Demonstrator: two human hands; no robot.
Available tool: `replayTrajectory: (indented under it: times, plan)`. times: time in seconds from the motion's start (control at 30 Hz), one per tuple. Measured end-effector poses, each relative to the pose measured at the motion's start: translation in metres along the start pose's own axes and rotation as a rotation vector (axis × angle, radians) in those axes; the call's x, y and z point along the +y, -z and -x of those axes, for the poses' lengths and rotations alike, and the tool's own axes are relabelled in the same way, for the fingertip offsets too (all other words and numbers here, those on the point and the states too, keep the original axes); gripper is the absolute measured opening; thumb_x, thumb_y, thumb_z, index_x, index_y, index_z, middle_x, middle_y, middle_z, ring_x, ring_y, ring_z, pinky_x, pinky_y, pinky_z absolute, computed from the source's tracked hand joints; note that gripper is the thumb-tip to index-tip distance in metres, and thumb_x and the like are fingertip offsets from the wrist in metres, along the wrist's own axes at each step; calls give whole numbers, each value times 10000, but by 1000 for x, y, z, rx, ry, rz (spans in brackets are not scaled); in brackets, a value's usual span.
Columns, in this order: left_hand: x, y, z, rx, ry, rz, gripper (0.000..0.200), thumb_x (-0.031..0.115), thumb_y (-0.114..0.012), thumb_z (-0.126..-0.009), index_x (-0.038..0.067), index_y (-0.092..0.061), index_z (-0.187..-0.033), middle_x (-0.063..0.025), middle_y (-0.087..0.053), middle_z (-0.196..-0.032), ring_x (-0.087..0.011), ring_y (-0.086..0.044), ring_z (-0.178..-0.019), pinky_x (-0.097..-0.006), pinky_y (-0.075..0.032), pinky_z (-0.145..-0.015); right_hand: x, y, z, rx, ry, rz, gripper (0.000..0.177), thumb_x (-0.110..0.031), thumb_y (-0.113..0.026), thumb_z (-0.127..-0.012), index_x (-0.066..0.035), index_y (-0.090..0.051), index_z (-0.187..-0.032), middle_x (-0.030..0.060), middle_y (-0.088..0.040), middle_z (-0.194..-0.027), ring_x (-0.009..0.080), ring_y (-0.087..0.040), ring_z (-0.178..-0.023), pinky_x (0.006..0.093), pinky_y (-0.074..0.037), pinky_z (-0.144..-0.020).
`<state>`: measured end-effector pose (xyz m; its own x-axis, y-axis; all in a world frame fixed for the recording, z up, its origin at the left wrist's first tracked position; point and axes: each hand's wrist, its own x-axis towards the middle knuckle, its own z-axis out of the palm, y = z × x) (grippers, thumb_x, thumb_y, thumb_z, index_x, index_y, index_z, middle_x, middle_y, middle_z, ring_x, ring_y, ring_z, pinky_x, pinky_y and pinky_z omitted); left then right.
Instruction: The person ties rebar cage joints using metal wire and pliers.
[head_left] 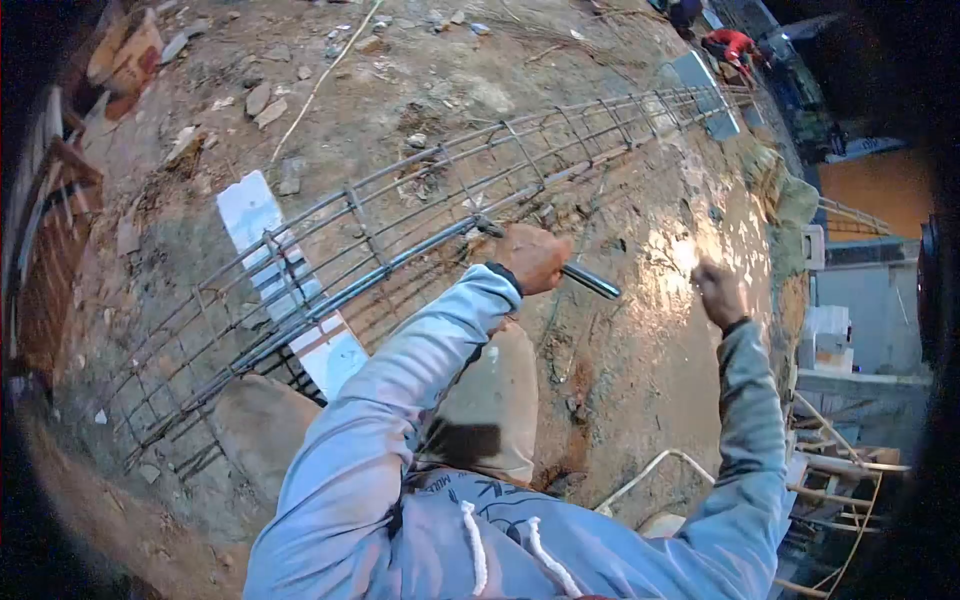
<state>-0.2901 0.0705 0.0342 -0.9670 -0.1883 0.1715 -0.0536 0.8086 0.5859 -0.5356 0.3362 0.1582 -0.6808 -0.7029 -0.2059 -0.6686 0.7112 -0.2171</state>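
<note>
My left hand (535, 258) is closed round a dark metal bar-like tool (592, 281). One end of it sticks out on the right; the other reaches the near long bars of a rebar cage (505, 150). The cage stretches from the lower left to the upper right, its long bars crossed by square stirrups. Over wet, shiny ground to the right, my right hand (722, 296) is curled into a fist, apart from the cage. Its fingers hide whatever they may hold. My knees show below the cage.
A white block (250, 205) lies under the cage, and a pale panel (705, 95) stands at its far end. Loose stones (262, 105) dot the dirt at upper left. A person in red (733, 48) crouches far off. Wooden poles (850, 465) lie at right.
</note>
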Motion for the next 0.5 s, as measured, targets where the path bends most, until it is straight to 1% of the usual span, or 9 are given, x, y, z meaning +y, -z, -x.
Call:
replayTrajectory:
  times: [0.03, 0.1, 0.13, 0.17, 0.23, 0.3, 0.33, 0.43, 0.5]
  plan:
    - [-1, 1, 0, 7, 22, -9, 187, 237, -656, -665, 123, -606, -806, -103, -622, -675, -299, -636, -687, -412, -499, -595, 50, -25, -8, -153, -104, 184, 204, -220, -544, -859, -44, -647, -852, 170, -624, -760, 274, -613, -768, 395, -474, -727]
    - [-7, 4, -7, -77, -87, -39, 200, 264, -667, -650, 132, -624, -794, -103, -620, -666, -307, -633, -674, -423, -498, -595, -57, -22, 13, -368, -59, 610, 207, -234, -549, -832, -67, -669, -811, 201, -635, -795, 350, -610, -822, 449, -470, -766]
    - [-6, 9, -12, -137, -64, -27, 218, 280, -672, -633, 125, -643, -783, -113, -638, -699, -311, -636, -689, -432, -501, -606, -88, -22, 13, -247, -127, 583, 175, -180, -559, -812, -69, -658, -904, 208, -624, -841, 375, -593, -852, 438, -473, -772]
    - [-5, 13, -17, -141, -55, -30, 218, 280, -672, -633, 125, -643, -783, -113, -638, -699, -311, -636, -689, -432, -501, -606, -113, -21, 23, 149, 150, 372, 212, -103, -553, -799, -60, -618, -997, 222, -596, -931, 377, -569, -924, 416, -465, -801]
    - [-4, 21, -26, -245, -9, -18, 248, 288, -671, -625, 111, -652, -798, -129, -654, -754, -317, -639, -721, -431, -508, -629, -207, -11, 38, 489, 330, 136, 383, -26, -566, -760, -67, -562, -1140, 192, -529, -1126, 338, -503, -1064, 386, -413, -897]
    - [-6, 29, -30, -328, 13, -17, 268, 303, -679, -614, 105, -656, -793, -151, -653, -771, -335, -633, -731, -431, -507, -642, -249, -32, 52, 345, 471, 325, 554, -28, -564, -737, -90, -464, -1278, 150, -468, -1263, 311, -410, -1196, 447, -268, -1038]
    - [-8, 29, -31, -292, -24, 63, 268, 313, -681, -616, 97, -656, -772, -161, -649, -757, -346, -629, -721, -432, -506, -633, -240, -62, 46, 326, 501, 673, 557, -88, -528, -762, -95, -421, -1309, 143, -453, -1283, 313, -406, -1201, 468, -230, -1059]
    - [-26, 27, -50, -313, -31, 236, 277, 311, -715, -598, 66, -661, -715, -151, -651, -713, -312, -638, -674, -412, -505, -601, -212, -109, 14, 506, 576, 713, 549, -147, -496, -778, -89, -402, -1316, 137, -460, -1270, 293, -410, -1199, 482, -228, -1043]
    - [-25, 26, -62, -633, 217, 516, 298, 280, -750, -563, 40, -665, -719, -123, -656, -694, -252, -639, -647, -374, -506, -599, -210, -101, -5, 506, 586, 751, 510, -150, -489, -785, -81, -426, -1287, 129, -492, -1220, 269, -445, -1162, 456, -272, -1014]
